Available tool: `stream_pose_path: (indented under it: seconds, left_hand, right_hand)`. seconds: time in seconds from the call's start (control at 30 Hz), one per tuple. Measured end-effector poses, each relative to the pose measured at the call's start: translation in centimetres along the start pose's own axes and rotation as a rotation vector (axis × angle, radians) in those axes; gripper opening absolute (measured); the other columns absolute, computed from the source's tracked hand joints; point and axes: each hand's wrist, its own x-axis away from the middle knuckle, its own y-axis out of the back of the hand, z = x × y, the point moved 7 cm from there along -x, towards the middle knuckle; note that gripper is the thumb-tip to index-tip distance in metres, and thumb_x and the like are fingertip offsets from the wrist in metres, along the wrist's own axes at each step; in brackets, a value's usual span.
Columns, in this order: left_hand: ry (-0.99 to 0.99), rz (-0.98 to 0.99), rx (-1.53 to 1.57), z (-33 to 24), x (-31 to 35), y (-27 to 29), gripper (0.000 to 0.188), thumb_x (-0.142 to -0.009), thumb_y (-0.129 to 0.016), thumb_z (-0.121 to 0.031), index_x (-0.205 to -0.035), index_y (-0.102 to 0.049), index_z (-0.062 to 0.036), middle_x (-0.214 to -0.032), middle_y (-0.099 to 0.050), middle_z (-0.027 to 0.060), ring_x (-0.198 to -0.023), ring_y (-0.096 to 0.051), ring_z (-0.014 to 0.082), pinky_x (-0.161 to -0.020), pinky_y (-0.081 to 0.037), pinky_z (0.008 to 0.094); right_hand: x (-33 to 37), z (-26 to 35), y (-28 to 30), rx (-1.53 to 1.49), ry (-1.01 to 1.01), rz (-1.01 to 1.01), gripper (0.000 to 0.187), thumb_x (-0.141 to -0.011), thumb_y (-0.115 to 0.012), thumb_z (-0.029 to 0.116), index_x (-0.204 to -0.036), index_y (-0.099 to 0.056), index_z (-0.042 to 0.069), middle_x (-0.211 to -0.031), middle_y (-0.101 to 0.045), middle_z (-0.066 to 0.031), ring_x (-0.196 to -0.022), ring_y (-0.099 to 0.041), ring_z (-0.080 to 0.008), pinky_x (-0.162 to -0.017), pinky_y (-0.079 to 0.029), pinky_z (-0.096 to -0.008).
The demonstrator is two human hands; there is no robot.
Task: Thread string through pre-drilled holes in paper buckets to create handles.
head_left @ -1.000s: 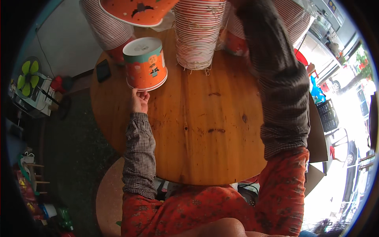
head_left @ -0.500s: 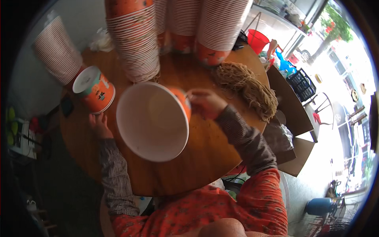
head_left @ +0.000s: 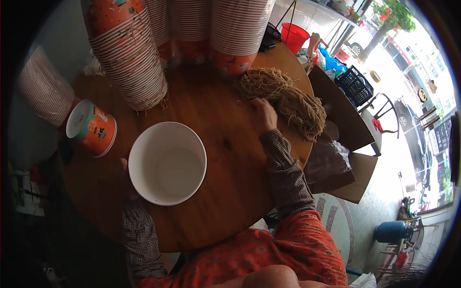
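Paper bucket (head_left: 168,163), white inside, sits left of centre over the worktop (head_left: 230,192), and what a view we get, straight down through its round open mouth to the pale base! Left hand (head_left: 127,177) is right at its near-left side, mostly tucked behind the wall; the fingers are hidden, so whether that grip is clamped on the bucket I cannot tell.

Across to the right hand (head_left: 265,115), well apart from the bucket, and it's at the lower edge of a bundle of tan string (head_left: 288,101)! The fingers are bent toward the strands, but whether that grip is together on one of them, I cannot tell either.

Over on the left, an orange-and-teal tub (head_left: 98,132) lies bottom up, printed side showing. Behind it leans a blurred stack of pale rims (head_left: 45,91). Next along, a tall tied stack (head_left: 127,62), string looped round its rims, and at the back a plastic-wrapped stack (head_left: 235,33) with orange at its foot. Out past the right edge: a cardboard box (head_left: 357,180), flaps spread, a black crate (head_left: 354,88) and a red pail (head_left: 294,37).
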Motion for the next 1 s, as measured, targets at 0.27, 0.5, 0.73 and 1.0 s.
stream_pose_path:
  seconds: [0.27, 0.5, 0.73, 1.0]
  left_hand:
    - [-0.139, -0.261, -0.189, -1.0, 0.4, 4.1, 0.061, -0.101, -0.031, -0.048, -0.131, -0.049, 0.0015, -0.121, -0.060, 0.0166, -0.108, -0.059, 0.0256, -0.091, -0.049, 0.0422]
    - [-0.260, -0.180, -0.393, -1.7, 0.5, 1.2, 0.063, -0.101, -0.028, -0.050, -0.134, -0.043, 0.0010, -0.128, -0.053, 0.0177, -0.115, -0.053, 0.0286, -0.098, -0.043, 0.0449]
    - [-0.616, -0.230, -0.756, -4.2, 1.3, -6.0, 0.064, -0.099, -0.036, -0.047, -0.136, -0.040, 0.0048, -0.126, -0.055, 0.0181, -0.115, -0.054, 0.0267, -0.099, -0.042, 0.0393]
    - [-0.692, -0.292, -0.786, -5.0, 2.5, -6.4, 0.062, -0.097, -0.042, -0.047, -0.133, -0.047, 0.0027, -0.125, -0.056, 0.0146, -0.114, -0.052, 0.0221, -0.101, -0.039, 0.0359]
  right_hand:
    - [-1.3, -2.9, 2.4, 0.194, -0.133, -0.036, 0.015, -0.084, -0.061, 0.017, -0.097, -0.069, 0.013, -0.102, -0.060, -0.0086, -0.096, -0.060, -0.0326, -0.081, -0.049, -0.0406]
    - [-2.0, -3.8, 0.5, 0.347, -0.012, 0.003, 0.015, -0.086, -0.058, 0.018, -0.095, -0.069, 0.013, -0.104, -0.058, -0.0082, -0.095, -0.060, -0.0315, -0.080, -0.049, -0.0407]
    - [-0.9, 1.7, 1.6, -0.091, 0.240, -0.293, 0.008, -0.080, -0.065, 0.001, -0.087, -0.065, 0.005, -0.087, -0.061, -0.0077, -0.080, -0.062, -0.0235, -0.070, -0.051, -0.0316]
    - [5.4, 18.0, 4.4, -0.844, 0.155, 0.078, 0.004, -0.086, -0.065, 0.001, -0.090, -0.063, 0.001, -0.072, -0.060, -0.0002, -0.064, -0.052, -0.0025, -0.057, -0.042, -0.0198]
